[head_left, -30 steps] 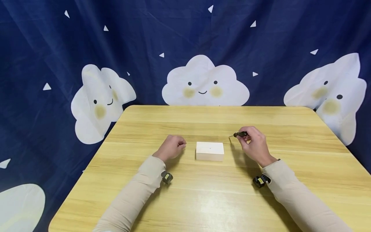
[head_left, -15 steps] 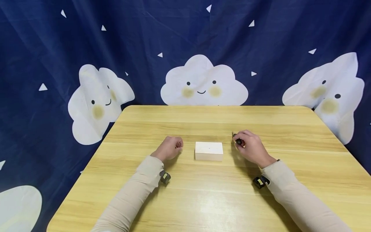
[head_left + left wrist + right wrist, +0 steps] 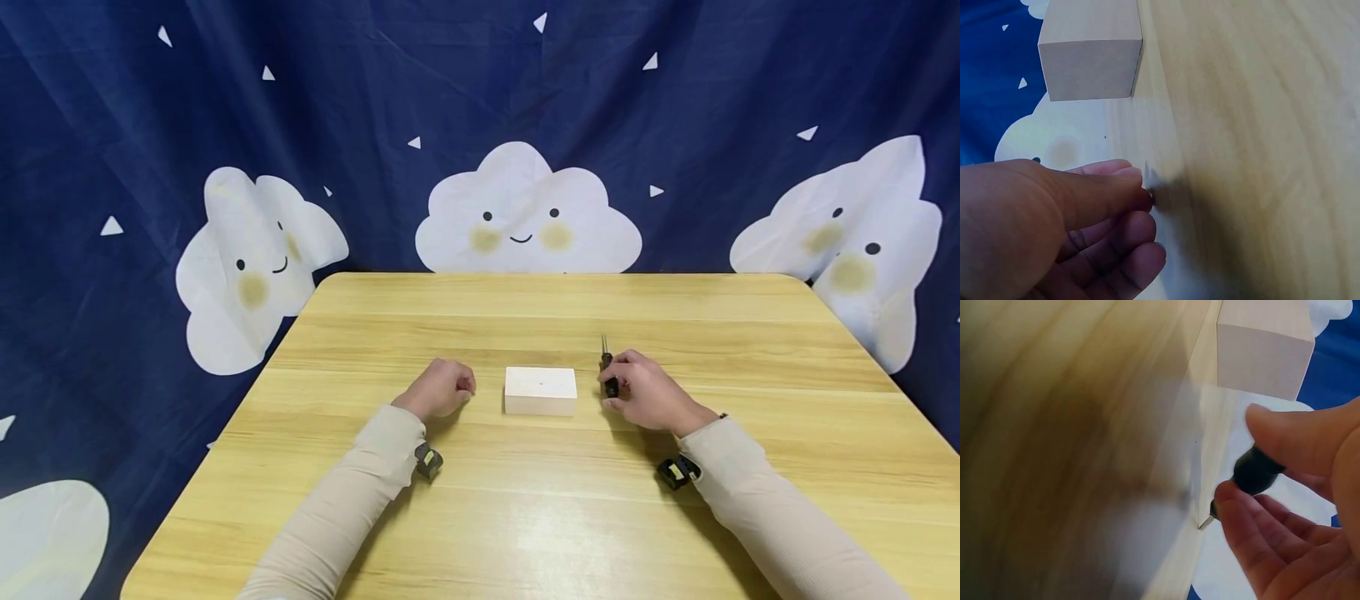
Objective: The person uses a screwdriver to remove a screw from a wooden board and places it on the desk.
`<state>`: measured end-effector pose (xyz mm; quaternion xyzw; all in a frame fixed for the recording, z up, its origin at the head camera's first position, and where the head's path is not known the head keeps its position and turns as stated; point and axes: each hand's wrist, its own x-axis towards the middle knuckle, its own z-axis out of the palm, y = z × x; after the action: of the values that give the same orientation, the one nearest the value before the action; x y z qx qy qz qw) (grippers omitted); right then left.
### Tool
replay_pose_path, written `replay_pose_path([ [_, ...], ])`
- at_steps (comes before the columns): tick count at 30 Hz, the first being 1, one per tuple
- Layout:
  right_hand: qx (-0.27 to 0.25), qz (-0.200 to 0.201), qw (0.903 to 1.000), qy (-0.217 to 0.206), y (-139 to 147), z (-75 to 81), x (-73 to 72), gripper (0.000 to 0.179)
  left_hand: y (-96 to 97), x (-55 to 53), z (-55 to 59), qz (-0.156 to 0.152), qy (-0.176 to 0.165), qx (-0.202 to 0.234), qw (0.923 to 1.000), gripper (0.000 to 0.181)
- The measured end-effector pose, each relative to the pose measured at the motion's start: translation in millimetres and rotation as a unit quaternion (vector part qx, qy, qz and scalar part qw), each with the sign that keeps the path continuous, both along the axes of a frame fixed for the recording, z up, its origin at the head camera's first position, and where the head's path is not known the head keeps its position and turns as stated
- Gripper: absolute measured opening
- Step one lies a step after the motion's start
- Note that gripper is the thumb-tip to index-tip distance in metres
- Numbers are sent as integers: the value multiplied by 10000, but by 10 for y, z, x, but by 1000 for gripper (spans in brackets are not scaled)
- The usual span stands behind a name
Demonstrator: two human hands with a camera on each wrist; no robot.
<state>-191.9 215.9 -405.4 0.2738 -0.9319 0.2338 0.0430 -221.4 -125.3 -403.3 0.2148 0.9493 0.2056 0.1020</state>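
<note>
A small pale block [image 3: 540,392] with a tiny dark mark in its top sits on the table between my hands. To its right, my right hand [image 3: 647,393] holds a screwdriver [image 3: 610,375] by its dark handle, the thin metal shaft pointing away from me. The right wrist view shows the dark handle [image 3: 1255,472] between thumb and fingers, with the metal tip [image 3: 1205,522] low near the tabletop. On the block's left, my left hand [image 3: 439,389] stays apart from it. Its fingers [image 3: 1129,240] curl loosely with the thumb near the index finger, and nothing shows between them.
The wood-grain table [image 3: 487,517] reaches back to a dark blue curtain [image 3: 360,92] printed with smiling white clouds. Black camera mounts are strapped at both wrists, the left mount [image 3: 429,461] and the right mount [image 3: 677,472].
The screwdriver has swung from pointing left toward the block to pointing away from me. My right hand has come lower and nearer. My left hand has shifted down slightly.
</note>
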Motion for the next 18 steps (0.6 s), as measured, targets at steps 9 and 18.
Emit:
replay_pose_path([
  [9, 234, 171, 9992, -278, 50, -33, -8, 25, 4, 12, -1, -78, -96, -72, 9999, 16],
  [18, 242, 182, 9981, -533, 82, 2, -22, 27, -5, 2, -9, -118, -175, -84, 9997, 11],
])
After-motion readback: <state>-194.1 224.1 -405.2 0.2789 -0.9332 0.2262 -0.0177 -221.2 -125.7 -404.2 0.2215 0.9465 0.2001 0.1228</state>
